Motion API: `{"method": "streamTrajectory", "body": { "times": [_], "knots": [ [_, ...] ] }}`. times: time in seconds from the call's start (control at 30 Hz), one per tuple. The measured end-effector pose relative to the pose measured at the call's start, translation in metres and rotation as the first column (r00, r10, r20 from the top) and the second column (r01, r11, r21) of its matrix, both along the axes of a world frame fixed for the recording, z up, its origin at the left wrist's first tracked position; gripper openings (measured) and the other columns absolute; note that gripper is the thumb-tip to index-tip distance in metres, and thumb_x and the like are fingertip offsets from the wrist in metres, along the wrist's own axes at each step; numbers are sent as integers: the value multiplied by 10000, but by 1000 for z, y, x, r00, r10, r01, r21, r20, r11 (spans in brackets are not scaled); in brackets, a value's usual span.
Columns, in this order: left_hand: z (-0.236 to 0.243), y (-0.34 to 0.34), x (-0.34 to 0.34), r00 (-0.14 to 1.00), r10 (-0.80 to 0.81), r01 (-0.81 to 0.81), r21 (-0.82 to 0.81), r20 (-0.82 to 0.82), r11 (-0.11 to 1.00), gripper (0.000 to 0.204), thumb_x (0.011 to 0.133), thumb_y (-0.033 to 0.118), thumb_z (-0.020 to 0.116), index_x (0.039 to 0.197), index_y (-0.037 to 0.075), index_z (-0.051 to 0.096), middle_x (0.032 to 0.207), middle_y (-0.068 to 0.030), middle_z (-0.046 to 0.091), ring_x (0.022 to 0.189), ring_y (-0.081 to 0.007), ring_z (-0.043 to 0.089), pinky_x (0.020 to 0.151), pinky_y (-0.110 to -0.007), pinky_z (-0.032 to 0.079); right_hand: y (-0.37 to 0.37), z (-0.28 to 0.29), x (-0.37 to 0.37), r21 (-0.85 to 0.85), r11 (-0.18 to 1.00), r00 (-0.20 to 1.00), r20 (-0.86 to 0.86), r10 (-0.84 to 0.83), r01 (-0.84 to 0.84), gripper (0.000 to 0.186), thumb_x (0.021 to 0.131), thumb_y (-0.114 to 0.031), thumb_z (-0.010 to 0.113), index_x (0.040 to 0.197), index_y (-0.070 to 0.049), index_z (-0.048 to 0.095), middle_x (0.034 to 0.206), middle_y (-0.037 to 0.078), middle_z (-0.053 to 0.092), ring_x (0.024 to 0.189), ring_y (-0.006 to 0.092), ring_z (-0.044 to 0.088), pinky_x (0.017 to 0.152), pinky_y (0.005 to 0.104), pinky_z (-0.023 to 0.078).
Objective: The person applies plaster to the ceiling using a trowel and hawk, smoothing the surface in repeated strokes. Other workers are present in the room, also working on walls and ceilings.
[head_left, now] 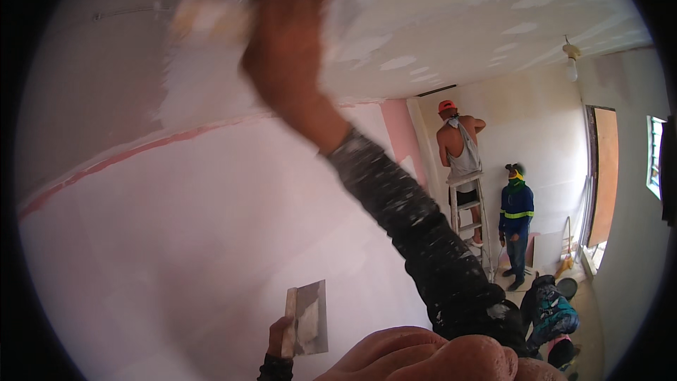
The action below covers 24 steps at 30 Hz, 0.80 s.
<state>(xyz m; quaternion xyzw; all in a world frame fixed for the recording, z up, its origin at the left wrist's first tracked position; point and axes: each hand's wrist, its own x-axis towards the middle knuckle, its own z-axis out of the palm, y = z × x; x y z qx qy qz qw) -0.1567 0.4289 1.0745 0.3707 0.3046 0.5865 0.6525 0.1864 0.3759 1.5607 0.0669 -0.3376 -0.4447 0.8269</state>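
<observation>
My right hand (pixel 282 46), in a paint-spattered dark sleeve, is raised high at the ceiling (pixel 395 21), gripping a blurred flat tool (pixel 204 14); whether its blade touches the surface I cannot tell. At the lower left my left hand (pixel 278 335) is closed around the pale handle of a rectangular metal trowel (pixel 310 314) smeared with compound. The trowel is held upright in front of the pale pink wall (pixel 176 233). Bare skin, indistinct in shape, fills part of the bottom edge.
A co-worker (pixel 462 148) stands on a ladder (pixel 465 180) by the back wall. Another (pixel 517 219) stands beside it, and a third (pixel 553 317) bends low at right. A bulb (pixel 572 63) hangs near a doorway (pixel 605 169) and window (pixel 654 148).
</observation>
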Motion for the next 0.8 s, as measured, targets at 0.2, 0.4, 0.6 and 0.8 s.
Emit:
{"method": "streamTrajectory", "body": {
  "times": [0.2, 0.4, 0.6, 0.8],
  "knots": [
    [-2, 25, 17, 992, -122, 122, -6, 23, 992, 547, 934, 301, 614, 1330, -68, 534, 1135, -188, 691, 967, -320, 714, 870, -449, 602, 20, -73, 15, -166, 924, 915, 281, -291, 344, 662, 822, 24, 611, 1461, -13, 443, 1570, 222, 392, 1494, 386, 318, 1207, 655, 127],
    [5, -13, 13, 1000, -7, 7, -7, 23, 1000, 542, 934, 281, 598, 1349, -59, 523, 1144, -187, 692, 970, -327, 713, 884, -462, 597, -34, -31, 212, 180, 983, 975, -204, 85, -48, 769, 848, 183, 466, 1563, -91, 398, 1470, 180, 562, 1326, 261, 571, 999, 370, 525],
    [-11, -2, -24, 999, 29, -29, -41, -13, 999, 513, 919, 277, 604, 1318, -42, 551, 1105, -176, 698, 924, -319, 718, 845, -447, 607, 43, -7, 44, -109, 975, 946, -246, -213, 191, 683, 812, 2, 623, 1474, -106, 492, 1534, 174, 479, 1476, 368, 362, 1223, 658, 107],
    [-32, 19, -19, 992, 106, -105, 17, -68, 994, 501, 915, 285, 618, 1293, -40, 568, 1082, -166, 700, 890, -304, 719, 812, -435, 613, 63, -88, 9, -232, 924, 940, 234, -250, 304, 710, 807, -45, 665, 1482, -94, 450, 1610, 193, 350, 1522, 424, 249, 1186, 736, 90]
  ]
}}
